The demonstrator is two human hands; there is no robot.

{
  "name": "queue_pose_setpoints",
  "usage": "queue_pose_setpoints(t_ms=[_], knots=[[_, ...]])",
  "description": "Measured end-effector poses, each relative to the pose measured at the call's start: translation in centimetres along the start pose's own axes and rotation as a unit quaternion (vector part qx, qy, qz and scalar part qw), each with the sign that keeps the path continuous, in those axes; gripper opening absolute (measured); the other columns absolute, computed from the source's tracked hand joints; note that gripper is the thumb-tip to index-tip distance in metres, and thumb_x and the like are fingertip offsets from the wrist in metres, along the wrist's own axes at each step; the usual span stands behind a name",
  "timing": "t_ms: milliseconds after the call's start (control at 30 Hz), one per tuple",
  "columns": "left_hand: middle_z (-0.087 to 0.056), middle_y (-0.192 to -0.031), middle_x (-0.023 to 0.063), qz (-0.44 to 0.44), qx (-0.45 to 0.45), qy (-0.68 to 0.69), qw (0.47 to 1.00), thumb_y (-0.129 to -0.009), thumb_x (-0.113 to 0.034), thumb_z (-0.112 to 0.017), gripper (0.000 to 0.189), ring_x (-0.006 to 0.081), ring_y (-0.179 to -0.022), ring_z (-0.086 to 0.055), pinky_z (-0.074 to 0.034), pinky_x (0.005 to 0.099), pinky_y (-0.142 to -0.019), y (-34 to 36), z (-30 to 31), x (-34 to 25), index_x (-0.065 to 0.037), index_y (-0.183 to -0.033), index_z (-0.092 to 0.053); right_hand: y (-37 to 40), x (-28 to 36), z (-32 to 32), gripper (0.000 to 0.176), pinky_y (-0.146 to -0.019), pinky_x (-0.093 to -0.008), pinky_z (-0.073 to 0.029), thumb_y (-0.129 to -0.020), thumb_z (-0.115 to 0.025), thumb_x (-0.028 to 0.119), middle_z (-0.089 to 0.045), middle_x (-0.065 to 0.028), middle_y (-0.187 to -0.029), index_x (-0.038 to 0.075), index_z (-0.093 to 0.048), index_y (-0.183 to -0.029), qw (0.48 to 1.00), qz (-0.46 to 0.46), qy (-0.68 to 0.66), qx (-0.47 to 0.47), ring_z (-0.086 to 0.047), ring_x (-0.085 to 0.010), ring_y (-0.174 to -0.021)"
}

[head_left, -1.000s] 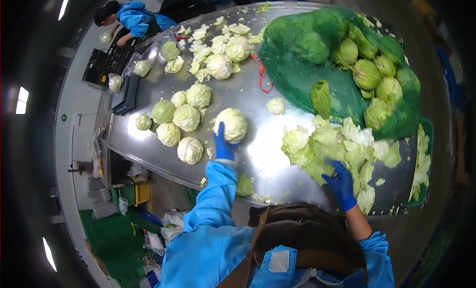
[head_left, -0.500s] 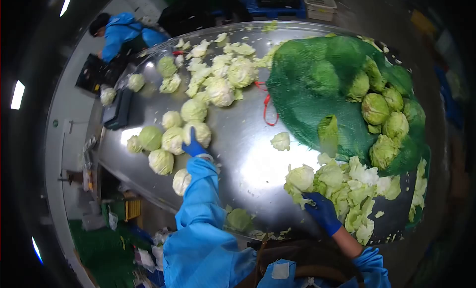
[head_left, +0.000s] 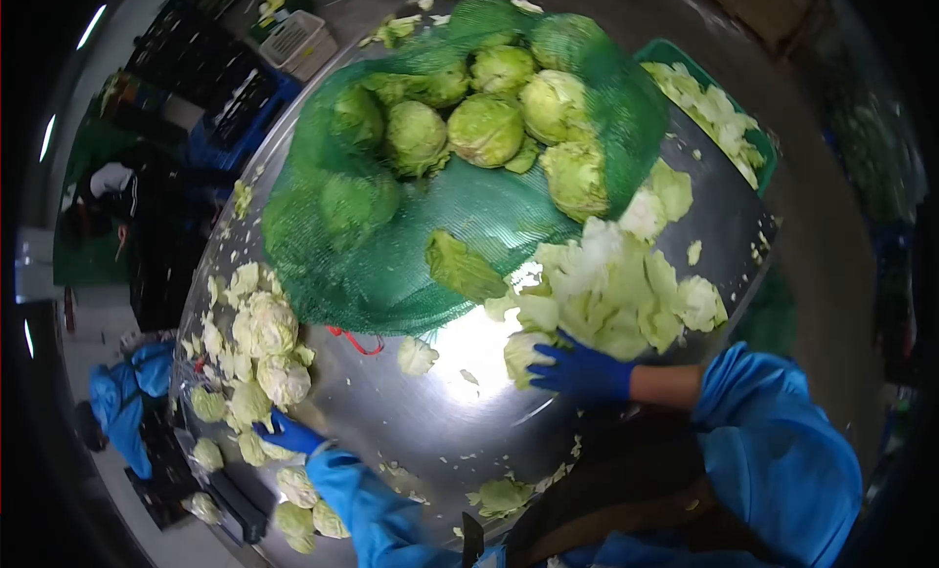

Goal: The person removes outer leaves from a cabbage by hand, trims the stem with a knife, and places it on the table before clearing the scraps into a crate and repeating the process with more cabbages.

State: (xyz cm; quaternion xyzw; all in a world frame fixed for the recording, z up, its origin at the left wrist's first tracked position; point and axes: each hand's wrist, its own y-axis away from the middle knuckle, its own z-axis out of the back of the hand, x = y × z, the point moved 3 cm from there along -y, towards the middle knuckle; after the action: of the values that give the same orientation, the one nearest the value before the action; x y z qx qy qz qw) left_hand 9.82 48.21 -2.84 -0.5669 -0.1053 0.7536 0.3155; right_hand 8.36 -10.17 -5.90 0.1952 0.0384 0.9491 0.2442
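Note:
My left hand (head_left: 290, 433), in a blue glove, reaches to the left side of the metal table with fingers extended over pale trimmed cabbages. A cabbage (head_left: 250, 402) sits just beyond its fingertips. My right hand (head_left: 584, 370), gloved in blue too, has its fingers spread at the near edge of a heap of loose cabbage leaves (head_left: 606, 289). Its fingertips touch or nearly touch a pale cabbage (head_left: 525, 357). Farther back, a green mesh sack (head_left: 381, 284) lies with its mouth spread, and several green cabbages (head_left: 486, 130) rest in it.
Leaf scraps and more cabbages (head_left: 269, 323) lie along the table's (head_left: 391, 411) left side. A dark device (head_left: 240, 504) stands at the lower left. A green crate (head_left: 768, 157) of leaves sits past the far right edge. A person in blue (head_left: 125, 402) works at the left.
My view has turned right, bringing the mesh sack to the middle. The left hand stays by the pale cabbages; the right hand has moved onto the leaf heap's edge, fingers more spread.

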Motion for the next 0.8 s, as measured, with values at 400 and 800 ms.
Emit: queue_pose_setpoints(t_ms=[400,800], knots=[[-0.046,-0.137,0.0224,-0.253,0.462,0.212,0.823,-0.074,-0.016,-0.076,0.075,0.0380,-0.126,-0.046,-0.039,0.0462,-0.103,23.6,-33.1,-36.7,-0.001,-0.139,-0.041,17.1,-16.6,1.6,0.048,-0.109,-0.0528,-0.029,-0.088,-0.052,0.019,-0.049,-0.0059,-0.140,0.020,-0.050,-0.135,0.995,-0.101,0.003,0.017,-0.044,-0.0299,-0.130],[-0.062,-0.117,0.0234,-0.312,0.290,-0.307,0.851,-0.072,-0.055,-0.074,0.079,0.0383,-0.108,-0.061,-0.047,0.0463,-0.092,6.7,-38.1,-38.5,-0.002,-0.126,-0.055,12.1,-10.9,9.6,0.044,-0.086,-0.0388,-0.050,-0.080,-0.065,0.017,-0.066,-0.0110,-0.112,0.017,-0.060,-0.124,0.872,-0.253,-0.414,-0.064,-0.064,-0.0290,-0.098]])
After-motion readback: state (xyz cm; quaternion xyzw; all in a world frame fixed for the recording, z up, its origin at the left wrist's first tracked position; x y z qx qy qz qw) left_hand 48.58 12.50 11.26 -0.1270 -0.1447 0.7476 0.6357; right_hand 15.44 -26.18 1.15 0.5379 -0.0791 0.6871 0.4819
